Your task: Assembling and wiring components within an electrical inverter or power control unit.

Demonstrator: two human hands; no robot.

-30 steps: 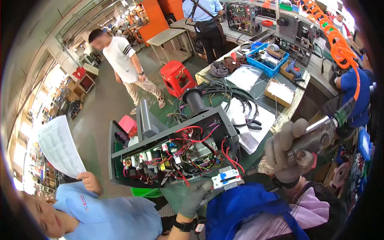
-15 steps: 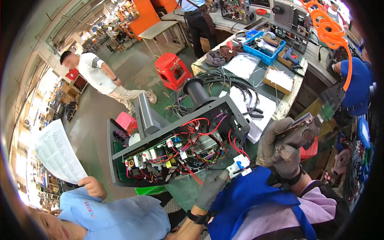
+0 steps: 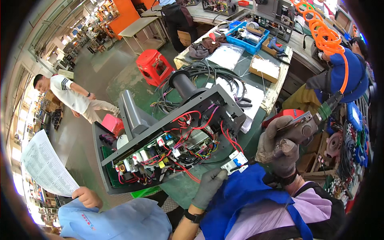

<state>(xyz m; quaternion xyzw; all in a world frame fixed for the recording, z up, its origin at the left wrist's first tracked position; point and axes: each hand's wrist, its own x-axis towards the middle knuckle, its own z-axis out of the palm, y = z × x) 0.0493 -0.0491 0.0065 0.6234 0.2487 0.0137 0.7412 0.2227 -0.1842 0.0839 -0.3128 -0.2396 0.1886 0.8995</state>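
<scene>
My left hand (image 3: 209,187), in a grey glove, pinches the lower edge of a small white circuit breaker (image 3: 236,163) with a blue lever. Red wires run from the breaker to an open dark metal chassis (image 3: 172,120), packed with boards and coloured wires. The chassis lies tilted in front of me, and a round spool post (image 3: 186,86) and a cylinder (image 3: 135,114) stick out of its far side. Wrapped around a grey metal air tool (image 3: 306,128) is my gloved right hand (image 3: 278,148). A green fitting joins the tool to a coiled orange hose (image 3: 326,36).
Behind the chassis, a worktable carries black cables (image 3: 212,74), a blue bin (image 3: 248,38) and a box of white ties (image 3: 265,69). At left a co-worker in light blue (image 3: 116,216) holds a paper sheet (image 3: 48,164). A red stool (image 3: 154,66) and a walking person (image 3: 74,94) stand farther off.
The view has shifted slightly, so the chassis and table sit farther left. The walking person has moved left. Both hands keep hold of the breaker and the air tool.
</scene>
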